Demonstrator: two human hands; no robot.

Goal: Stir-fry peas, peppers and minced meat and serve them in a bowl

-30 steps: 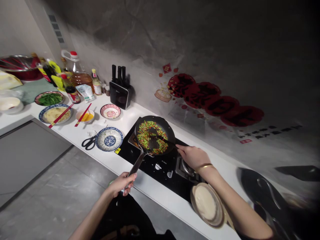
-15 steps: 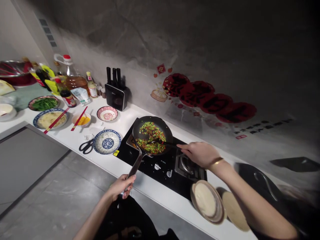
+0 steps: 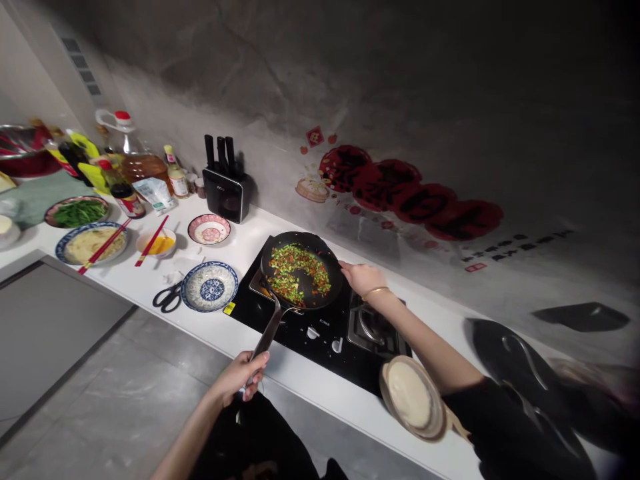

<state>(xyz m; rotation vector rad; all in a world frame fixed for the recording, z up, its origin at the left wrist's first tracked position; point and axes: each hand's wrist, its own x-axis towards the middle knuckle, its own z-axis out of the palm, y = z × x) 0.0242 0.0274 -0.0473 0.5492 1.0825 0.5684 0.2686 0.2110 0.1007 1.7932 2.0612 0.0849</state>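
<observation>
My left hand is wrapped round the long handle of a dark frying pan on the left burner. Chopped green and orange-red vegetables lie in the pan, heaped along its left and lower parts. At the pan's right rim is my right hand, closed on the black spatula; the spatula is hard to make out against the dark pan. A gold bangle circles that wrist.
Left of the black hob are a blue-patterned plate, scissors, a bowl of beaten egg with red chopsticks, and a knife block. A lidded beige pot stands near the right burner.
My right hand has moved left and up with the spatula, to the pan's right rim. The vegetables have shifted up and left. My left hand keeps its hold on the handle.
</observation>
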